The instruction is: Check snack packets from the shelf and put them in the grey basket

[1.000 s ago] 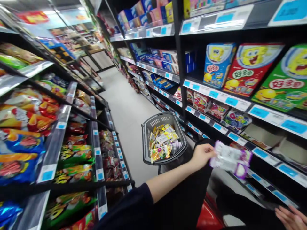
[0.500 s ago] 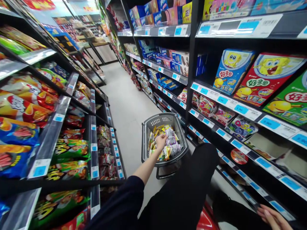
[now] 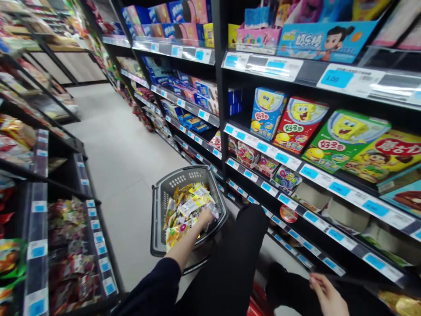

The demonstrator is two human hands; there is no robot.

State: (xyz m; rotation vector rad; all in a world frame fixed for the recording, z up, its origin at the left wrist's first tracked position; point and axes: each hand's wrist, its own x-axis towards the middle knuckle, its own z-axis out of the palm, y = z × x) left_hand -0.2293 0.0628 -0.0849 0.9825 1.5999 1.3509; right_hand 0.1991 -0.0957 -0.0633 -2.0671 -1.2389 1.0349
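Head view takes in tall black metal shelving (image 3: 224,101) stocked with bright snack boxes along the right of the aisle. Just beside it on the pale floor (image 3: 115,131) stands a grey plastic basket with slotted walls (image 3: 158,228), holding a heap of shiny yellow, white and purple packets (image 3: 186,206). Right hand (image 3: 330,296), low near the shelves, has its fingers loosely half-curled, apparently around nothing. Left hand (image 3: 205,218) reaches into the basket, touching the packets; blur hides its fingers, so I cannot tell how open it is or whether it grips one.
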